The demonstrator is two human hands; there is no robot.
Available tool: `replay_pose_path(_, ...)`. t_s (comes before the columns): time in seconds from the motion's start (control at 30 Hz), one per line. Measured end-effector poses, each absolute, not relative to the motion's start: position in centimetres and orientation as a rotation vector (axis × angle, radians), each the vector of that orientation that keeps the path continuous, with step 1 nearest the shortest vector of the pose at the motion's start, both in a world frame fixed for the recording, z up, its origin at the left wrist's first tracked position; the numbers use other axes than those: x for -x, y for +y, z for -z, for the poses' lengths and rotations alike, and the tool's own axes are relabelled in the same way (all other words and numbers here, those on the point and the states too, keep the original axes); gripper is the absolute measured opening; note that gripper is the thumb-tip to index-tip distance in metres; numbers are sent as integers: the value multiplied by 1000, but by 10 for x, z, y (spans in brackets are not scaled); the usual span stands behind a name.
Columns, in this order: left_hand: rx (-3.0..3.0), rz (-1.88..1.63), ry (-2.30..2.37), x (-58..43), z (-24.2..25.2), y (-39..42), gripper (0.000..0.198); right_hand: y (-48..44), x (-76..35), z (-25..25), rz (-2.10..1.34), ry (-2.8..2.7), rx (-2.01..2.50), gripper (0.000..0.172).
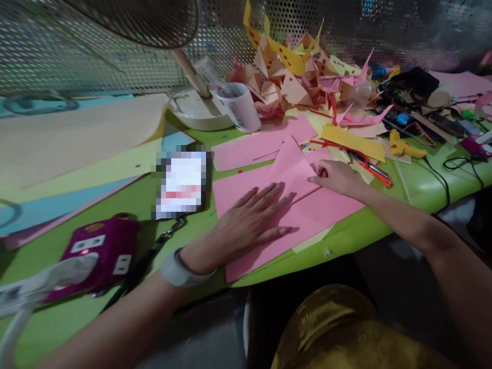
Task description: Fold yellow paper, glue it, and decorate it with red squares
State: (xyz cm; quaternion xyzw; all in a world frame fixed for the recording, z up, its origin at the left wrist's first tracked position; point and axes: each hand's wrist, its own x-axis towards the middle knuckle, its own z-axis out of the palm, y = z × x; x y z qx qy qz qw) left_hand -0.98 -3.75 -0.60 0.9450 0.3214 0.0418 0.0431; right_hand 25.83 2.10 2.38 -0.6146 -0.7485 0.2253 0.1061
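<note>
Pink paper (323, 220) lies on the green table near its front edge, with a folded pink piece (291, 166) on top whose pointed corner faces away from me. My left hand (255, 220) rests flat on the pink paper, its fingers spread. At the right edge of the folded piece, my right hand (331, 177) is curled closed with the thumb against the fingers. Whether anything is pinched in it is too small to tell.
A phone (184, 182) and a purple power socket (103, 248) sit left. Behind stand a fan (205, 115), a white cup (242, 110) and a heap of folded paper (286, 82). Red scissors (374, 171), a cutter and a yellow glue gun (407, 147) lie right.
</note>
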Motion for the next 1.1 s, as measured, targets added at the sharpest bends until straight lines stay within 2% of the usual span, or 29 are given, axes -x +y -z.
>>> replay_pose_path(0.23,-2741,-124,762,26,7,-24,55,24,-260,-21,-649,-2196,1828,32)
replay_pose_path(0.63,-2634,30,1063,39,11,4,60,26,-263,-20,-570,-2195,1824,31)
replay_pose_path(1.1,-2829,-60,961,36,5,-1,60,27,-264,-17,-560,-2169,1814,31)
